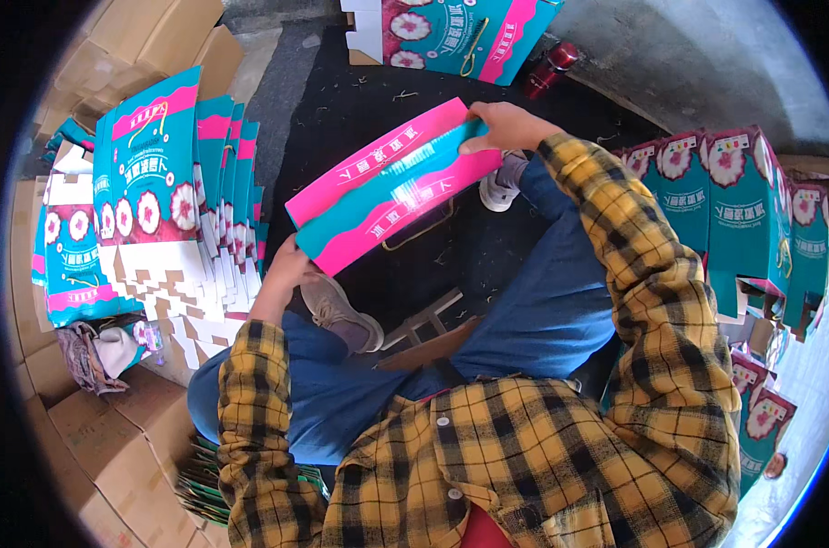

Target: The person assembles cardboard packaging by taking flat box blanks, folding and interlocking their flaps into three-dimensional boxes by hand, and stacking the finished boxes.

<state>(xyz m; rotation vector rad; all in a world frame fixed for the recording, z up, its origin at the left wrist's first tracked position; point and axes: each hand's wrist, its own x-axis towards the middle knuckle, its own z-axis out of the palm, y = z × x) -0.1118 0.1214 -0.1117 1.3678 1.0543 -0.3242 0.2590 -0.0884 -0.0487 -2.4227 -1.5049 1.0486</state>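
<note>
A pink and teal cardboard gift box [398, 190] is stretched at a slant between my two hands, above my lap. My left hand [289, 270] grips its near left end, thumb along the edge. The far right end is in my right hand [507, 128], whose fingers wrap round the corner. A gold cord handle [420, 230] loops out below the box's near side. The underside of the box is hidden from me.
Flattened teal and pink boxes [149, 173] stand stacked at the left, beside brown cartons [113, 429]. Made-up boxes [743, 201] line the right. Another box [451, 46] and a red flask [553, 68] sit at the far side. Black cloth [341, 119] covers the floor.
</note>
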